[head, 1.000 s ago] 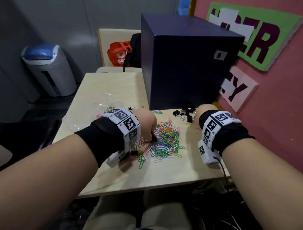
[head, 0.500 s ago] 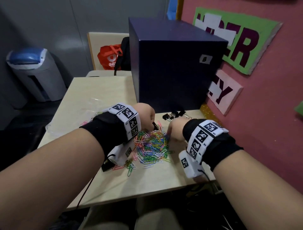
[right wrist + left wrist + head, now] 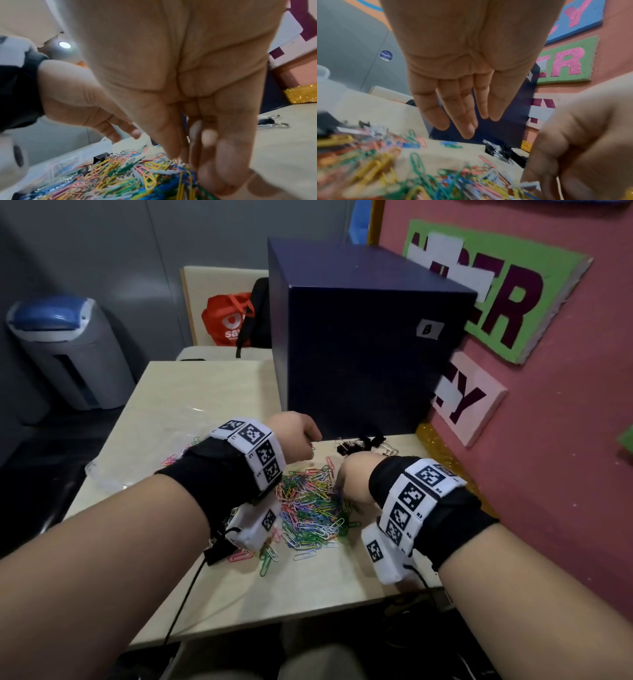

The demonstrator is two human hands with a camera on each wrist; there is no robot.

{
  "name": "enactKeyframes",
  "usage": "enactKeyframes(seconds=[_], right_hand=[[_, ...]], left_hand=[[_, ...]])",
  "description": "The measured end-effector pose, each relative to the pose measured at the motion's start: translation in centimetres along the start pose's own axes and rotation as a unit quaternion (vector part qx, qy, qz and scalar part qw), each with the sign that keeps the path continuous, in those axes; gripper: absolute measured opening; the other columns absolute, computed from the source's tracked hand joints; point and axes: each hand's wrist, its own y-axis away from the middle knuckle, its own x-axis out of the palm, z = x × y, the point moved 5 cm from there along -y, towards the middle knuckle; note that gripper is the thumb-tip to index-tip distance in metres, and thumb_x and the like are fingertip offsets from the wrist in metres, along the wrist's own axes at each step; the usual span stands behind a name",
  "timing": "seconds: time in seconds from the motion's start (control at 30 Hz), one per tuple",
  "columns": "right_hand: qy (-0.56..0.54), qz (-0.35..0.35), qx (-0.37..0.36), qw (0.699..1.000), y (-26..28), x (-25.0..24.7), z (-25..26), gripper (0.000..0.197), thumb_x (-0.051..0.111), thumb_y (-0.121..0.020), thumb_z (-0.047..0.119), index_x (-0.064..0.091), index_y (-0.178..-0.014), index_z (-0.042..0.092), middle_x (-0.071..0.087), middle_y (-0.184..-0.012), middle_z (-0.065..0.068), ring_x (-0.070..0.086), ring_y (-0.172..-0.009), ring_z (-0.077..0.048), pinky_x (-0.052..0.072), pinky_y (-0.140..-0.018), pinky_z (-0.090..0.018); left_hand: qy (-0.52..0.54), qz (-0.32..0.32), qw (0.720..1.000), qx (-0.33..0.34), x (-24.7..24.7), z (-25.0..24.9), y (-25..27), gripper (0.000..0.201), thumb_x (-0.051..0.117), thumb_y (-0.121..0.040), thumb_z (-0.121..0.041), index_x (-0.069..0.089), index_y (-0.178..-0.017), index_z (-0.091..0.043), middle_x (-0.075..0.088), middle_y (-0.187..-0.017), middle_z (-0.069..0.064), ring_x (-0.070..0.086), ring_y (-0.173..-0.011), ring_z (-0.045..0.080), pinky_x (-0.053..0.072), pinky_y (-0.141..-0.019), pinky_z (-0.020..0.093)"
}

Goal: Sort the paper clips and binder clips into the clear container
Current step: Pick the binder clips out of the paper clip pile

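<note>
A heap of coloured paper clips (image 3: 310, 508) lies mid-table. Behind it is a small cluster of black binder clips (image 3: 356, 444), against the dark box. My right hand (image 3: 352, 477) is down at the heap's right edge. In the right wrist view its thumb and fingertips (image 3: 171, 152) close together on paper clips (image 3: 120, 174). My left hand (image 3: 301, 436) hovers over the heap's far left side. Its fingers (image 3: 467, 121) are straight and hold nothing. The clear container (image 3: 109, 470) sits at the table's left, partly hidden by my left forearm.
A tall dark blue box (image 3: 359, 354) stands at the back right of the beige table (image 3: 325, 583). A pink wall with signs (image 3: 565, 457) closes the right side. A grey bin (image 3: 68, 354) and a red bag (image 3: 229, 320) are beyond the table.
My right hand has come from the binder clips to the right edge of the paper clip heap and closed its fingers on clips. My left hand's fingers have straightened above the heap.
</note>
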Motion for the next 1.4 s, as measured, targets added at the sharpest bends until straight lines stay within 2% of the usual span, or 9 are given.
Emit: enactKeyframes(seconds=[0.1,0.4,0.57,0.67,0.8,0.97,1.1,1.3,1.4], right_hand=[[0.018,-0.014,0.029,0.999,-0.1,-0.8,0.0,0.037,0.031,-0.105,0.022,0.054,-0.123,0.0,0.05,-0.116,-0.016,0.05,-0.102,-0.029,0.043,-0.091,-0.034],[-0.013,-0.087,0.026,0.996,-2.8,-3.2,3.1,0.038,0.043,-0.096,0.011,0.049,-0.133,0.007,0.047,-0.134,-0.011,0.053,-0.121,-0.03,0.045,-0.093,-0.036],[0.08,-0.019,-0.012,0.997,-4.1,-2.1,5.9,0.039,0.048,-0.096,0.015,0.047,-0.136,0.014,0.039,-0.139,-0.007,0.043,-0.128,-0.025,0.043,-0.094,-0.032],[0.148,-0.02,-0.056,0.987,-3.5,-2.8,7.1,0.035,0.047,-0.099,0.023,0.052,-0.133,0.014,0.047,-0.135,-0.004,0.046,-0.114,-0.022,0.041,-0.091,-0.028],[0.056,-0.072,-0.073,0.993,-1.8,-4.1,8.2,0.036,0.047,-0.097,0.018,0.054,-0.13,0.009,0.051,-0.131,-0.01,0.057,-0.111,-0.026,0.05,-0.094,-0.033],[-0.041,-0.049,-0.154,0.986,0.0,-3.3,11.7,0.035,0.065,-0.084,0.041,0.071,-0.102,0.011,0.073,-0.097,-0.005,0.066,-0.087,-0.023,0.052,-0.074,-0.029],[0.029,-0.036,-0.152,0.987,0.6,-2.5,13.3,0.04,0.067,-0.081,0.051,0.062,-0.086,0.012,0.052,-0.064,-0.001,0.051,-0.063,-0.021,0.034,-0.045,-0.022],[0.088,-0.032,-0.156,0.983,1.2,-2.6,14.0,0.036,0.063,-0.085,0.049,0.055,-0.082,0.014,0.045,-0.063,-0.003,0.042,-0.054,-0.019,0.03,-0.043,-0.024],[0.075,-0.022,-0.157,0.984,1.2,-2.5,13.5,0.035,0.062,-0.087,0.048,0.061,-0.094,0.014,0.058,-0.086,-0.007,0.05,-0.072,-0.022,0.036,-0.051,-0.026]], left_hand=[[-0.055,0.027,0.998,0.006,-0.9,0.8,1.3,0.03,0.064,-0.087,-0.017,0.064,-0.117,-0.024,0.071,-0.105,-0.002,0.066,-0.092,0.015,0.053,-0.08,0.027],[-0.168,0.071,0.983,-0.028,-1.8,5.3,5.4,0.02,0.069,-0.084,-0.025,0.071,-0.103,-0.02,0.068,-0.09,-0.004,0.056,-0.078,0.014,0.042,-0.07,0.023],[-0.221,0.103,0.969,-0.036,-1.2,7.3,7.2,0.02,0.073,-0.079,-0.028,0.071,-0.098,-0.022,0.062,-0.082,-0.006,0.056,-0.077,0.013,0.044,-0.067,0.024],[-0.24,0.131,0.961,-0.047,-0.5,8.3,8.2,0.025,0.075,-0.076,-0.031,0.07,-0.099,-0.023,0.069,-0.091,-0.005,0.057,-0.077,0.013,0.041,-0.058,0.022],[-0.252,0.13,0.958,-0.035,-0.3,8.8,9.0,0.031,0.076,-0.073,-0.033,0.066,-0.101,-0.025,0.061,-0.085,-0.008,0.053,-0.078,0.014,0.039,-0.063,0.023],[-0.256,0.109,0.96,-0.02,-0.5,9.2,9.3,0.034,0.071,-0.079,-0.032,0.062,-0.111,-0.028,0.065,-0.104,-0.007,0.057,-0.092,0.017,0.041,-0.071,0.024],[-0.252,0.101,0.962,-0.011,-0.5,9.3,9.4,0.028,0.063,-0.087,-0.025,0.062,-0.115,-0.029,0.065,-0.108,-0.006,0.059,-0.101,0.017,0.042,-0.073,0.026],[-0.337,0.106,0.935,0.026,0.2,8.5,9.5,0.028,0.055,-0.091,-0.017,0.059,-0.118,-0.022,0.058,-0.116,0.008,0.061,-0.102,0.026,0.041,-0.07,0.03],[-0.344,0.107,0.932,0.03,0.4,8.0,9.5,0.028,0.054,-0.092,-0.014,0.06,-0.119,-0.019,0.057,-0.115,0.009,0.061,-0.099,0.025,0.035,-0.067,0.027]])
